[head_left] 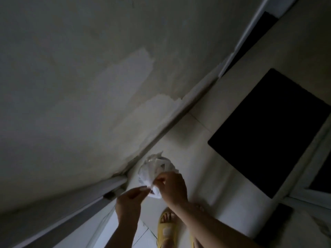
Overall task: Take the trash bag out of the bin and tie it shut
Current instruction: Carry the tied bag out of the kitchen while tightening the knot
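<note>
2 hands, left hand (128, 200) and right hand (171, 187), pinch 1 white trash bag (152, 170).

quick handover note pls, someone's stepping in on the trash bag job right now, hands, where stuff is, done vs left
Left hand: pinching a gathered end of the white crinkled plastic trash bag.
Right hand: pinching the bag's other end, close beside the left.
Bag: held up in the air over the pale tiled floor, near the wall corner; no bin in view.
Done: bag is out, its top gathered.
Left: no finished knot visible; tie it shut.
Yellow slipper below.
</note>
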A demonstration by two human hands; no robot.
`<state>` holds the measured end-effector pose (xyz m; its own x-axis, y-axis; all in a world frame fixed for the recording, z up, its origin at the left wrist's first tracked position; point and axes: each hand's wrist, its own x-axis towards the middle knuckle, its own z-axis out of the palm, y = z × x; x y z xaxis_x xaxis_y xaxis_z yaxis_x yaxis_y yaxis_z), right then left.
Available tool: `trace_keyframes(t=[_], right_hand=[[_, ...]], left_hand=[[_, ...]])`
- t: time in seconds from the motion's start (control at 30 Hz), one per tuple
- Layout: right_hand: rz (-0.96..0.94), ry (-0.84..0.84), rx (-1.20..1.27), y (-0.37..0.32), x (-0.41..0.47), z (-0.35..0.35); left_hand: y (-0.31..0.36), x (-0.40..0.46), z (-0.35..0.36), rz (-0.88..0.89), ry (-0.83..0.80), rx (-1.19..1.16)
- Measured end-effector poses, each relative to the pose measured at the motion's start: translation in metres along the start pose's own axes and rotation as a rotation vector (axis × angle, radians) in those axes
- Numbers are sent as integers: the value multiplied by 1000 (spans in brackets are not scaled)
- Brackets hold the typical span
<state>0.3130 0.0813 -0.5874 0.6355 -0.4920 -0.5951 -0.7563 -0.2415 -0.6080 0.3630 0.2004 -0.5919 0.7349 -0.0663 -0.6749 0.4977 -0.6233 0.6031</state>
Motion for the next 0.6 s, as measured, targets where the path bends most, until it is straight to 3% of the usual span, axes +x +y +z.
trace_keyframes(t=[0.17,0.6], right_hand=[[7,5,-48,29,71,33],[55,30,-32,70,119,82]], left_hand=[[-31,65,23,-32,3,-52],[-71,131,47,-155,75,-134]])
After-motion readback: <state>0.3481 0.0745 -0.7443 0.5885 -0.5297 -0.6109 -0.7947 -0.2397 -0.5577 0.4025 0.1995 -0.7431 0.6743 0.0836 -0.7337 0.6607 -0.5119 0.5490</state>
